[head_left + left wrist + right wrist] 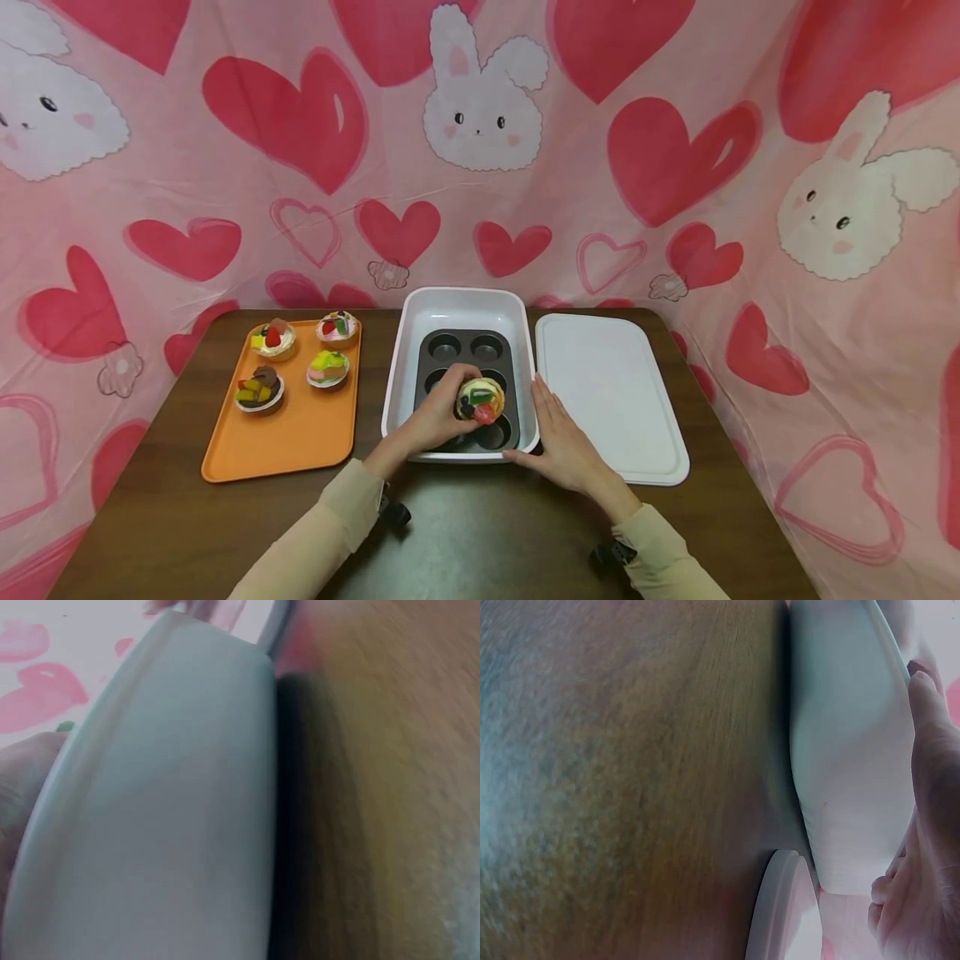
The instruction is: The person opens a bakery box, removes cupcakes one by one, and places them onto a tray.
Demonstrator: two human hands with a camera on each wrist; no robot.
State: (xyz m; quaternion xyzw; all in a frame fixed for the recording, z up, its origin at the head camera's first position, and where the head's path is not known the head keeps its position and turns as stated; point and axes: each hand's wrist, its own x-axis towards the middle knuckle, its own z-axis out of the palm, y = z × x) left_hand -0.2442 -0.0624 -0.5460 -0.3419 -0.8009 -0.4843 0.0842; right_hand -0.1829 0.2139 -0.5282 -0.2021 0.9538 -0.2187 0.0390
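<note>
My left hand [441,410] holds a fruit-topped cupcake [481,400] above a dark muffin tin [465,343], which lies inside a white plastic tub [396,383]. Green, dark and red toppings show on the cupcake; the left fingers hide part of the tin's cups. At the tub's near right corner, my right hand [564,446] touches the side with straight fingers, its thumb at the front rim. The right wrist view shows this hand [934,825] along the tub wall [851,757]. In the left wrist view, the tub wall [165,795] covers most of the left hand.
An orange tray [300,437] on the left bears several cupcakes, including a chocolate-topped one [260,390] and one with yellow and green toppings [327,369]. Right of the tub lies a white lid [611,392] on the dark wooden table [480,533]. A pink heart-and-rabbit curtain hangs behind.
</note>
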